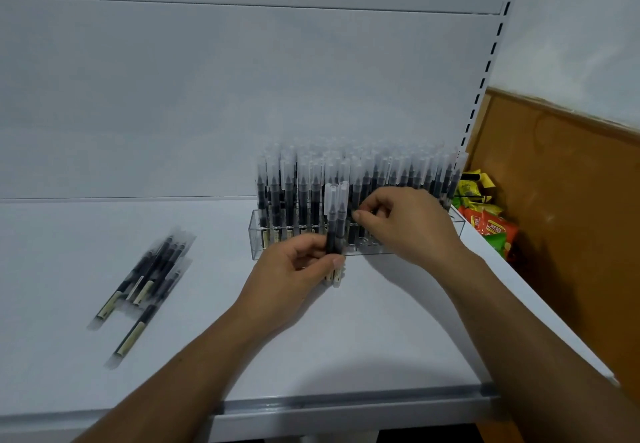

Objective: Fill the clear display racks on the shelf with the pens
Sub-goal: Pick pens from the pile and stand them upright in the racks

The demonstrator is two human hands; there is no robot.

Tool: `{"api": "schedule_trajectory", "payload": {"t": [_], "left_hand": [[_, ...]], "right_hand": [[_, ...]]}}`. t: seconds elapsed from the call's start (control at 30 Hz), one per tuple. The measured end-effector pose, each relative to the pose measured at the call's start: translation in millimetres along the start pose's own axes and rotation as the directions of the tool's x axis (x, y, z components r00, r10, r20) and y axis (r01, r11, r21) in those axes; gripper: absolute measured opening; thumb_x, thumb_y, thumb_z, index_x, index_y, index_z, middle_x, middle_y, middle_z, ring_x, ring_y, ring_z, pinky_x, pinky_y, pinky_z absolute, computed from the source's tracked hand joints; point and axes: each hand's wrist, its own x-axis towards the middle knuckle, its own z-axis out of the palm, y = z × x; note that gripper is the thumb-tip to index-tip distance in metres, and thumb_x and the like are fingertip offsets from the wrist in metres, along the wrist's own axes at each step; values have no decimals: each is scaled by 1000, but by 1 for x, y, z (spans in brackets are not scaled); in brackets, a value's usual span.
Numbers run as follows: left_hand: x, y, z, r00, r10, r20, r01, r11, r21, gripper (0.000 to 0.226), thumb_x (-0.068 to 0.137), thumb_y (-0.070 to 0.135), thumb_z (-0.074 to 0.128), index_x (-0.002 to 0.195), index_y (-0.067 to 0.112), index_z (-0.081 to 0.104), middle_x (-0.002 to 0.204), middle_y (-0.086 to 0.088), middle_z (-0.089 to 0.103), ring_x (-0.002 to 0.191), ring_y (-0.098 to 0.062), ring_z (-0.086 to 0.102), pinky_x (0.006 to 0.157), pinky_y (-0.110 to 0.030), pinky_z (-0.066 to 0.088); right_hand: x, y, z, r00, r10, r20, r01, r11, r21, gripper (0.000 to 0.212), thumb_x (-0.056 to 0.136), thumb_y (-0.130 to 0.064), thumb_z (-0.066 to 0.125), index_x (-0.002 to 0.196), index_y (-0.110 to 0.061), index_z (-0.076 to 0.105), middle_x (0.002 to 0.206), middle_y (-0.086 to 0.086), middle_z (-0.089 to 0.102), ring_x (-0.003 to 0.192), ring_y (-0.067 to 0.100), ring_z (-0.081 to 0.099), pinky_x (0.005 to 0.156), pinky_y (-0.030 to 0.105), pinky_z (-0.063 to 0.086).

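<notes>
- Acrylic, clear and box-shaped, the display rack (255,240) is seen at the back right of the white shelf (381,338), packed almost wholly with standing pens (391,172), caps up.
- Two pens (335,221) are gripped upright in the left hand (298,269), fingers and thumb curled round their lower barrels, just in front of the rack's front wall.
- The right hand (405,221) is held at the rack's front row, right of centre, thumb and fingers bent towards the barrels there. Whether a pen is actually pinched cannot be told.
- A few open holes seem to be left in the front row beneath the right hand, so the step in hand is judged to be the filling of the last front slots, late in the work on this rack.
- Loose pens (149,269) are lying in a small heap on the shelf, well apart to the left, not yet racked.
- For the next move, one of the held pens would need to be passed to the right hand, lined up tail-down over a free hole and lowered straight, without the crowded neighbours being knocked.
- Snack packets (491,224) are visible beyond the shelf's right edge and play no part.
</notes>
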Motion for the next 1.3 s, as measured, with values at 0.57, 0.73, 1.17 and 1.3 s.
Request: {"api": "schedule_trajectory", "payload": {"t": [0.57, 0.73, 1.17, 1.3], "left_hand": [[0, -2, -2, 1000, 7, -9, -6, 997, 83, 15, 86, 9, 68, 99, 14, 73, 88, -4, 74, 82, -13, 68, 71, -12, 50], [-1, -2, 1, 1000, -27, -6, 27, 1000, -16, 14, 86, 4, 67, 99, 6, 72, 92, -18, 71, 73, -2, 66, 66, -6, 48], [0, -2, 0, 1000, -17, 13, 17, 999, -33, 14, 86, 4, 66, 99, 5, 72, 95, -25, 68, 72, -4, 64, 67, -7, 48], [1, -5, 0, 1000, -24, 12, 24, 999, -28, 13, 86, 8, 68, 97, 11, 73, 93, -19, 70, 77, -9, 66, 68, -8, 49]], "right_hand": [[-24, -7, -6, 998, -66, -26, 67, 782, 620, 9, 87, -19, 71, 83, -11, 71, 57, -3, 49, 52, 8, 42, 51, 16, 39], [-7, 2, -23, 967, 70, -245, 87, 814, 574, 9, 90, -23, 68, 85, -16, 71, 61, 1, 50, 55, 8, 44, 52, 19, 42], [9, 16, -3, 977, 37, -209, 45, 926, 375, 8, 88, -34, 70, 82, -28, 68, 59, -9, 53, 52, 1, 46, 56, 12, 39], [5, 19, 4, 984, 22, -174, 38, 941, 335, 10, 88, -37, 69, 81, -30, 67, 58, -6, 56, 52, 3, 47, 58, 17, 40]]}}
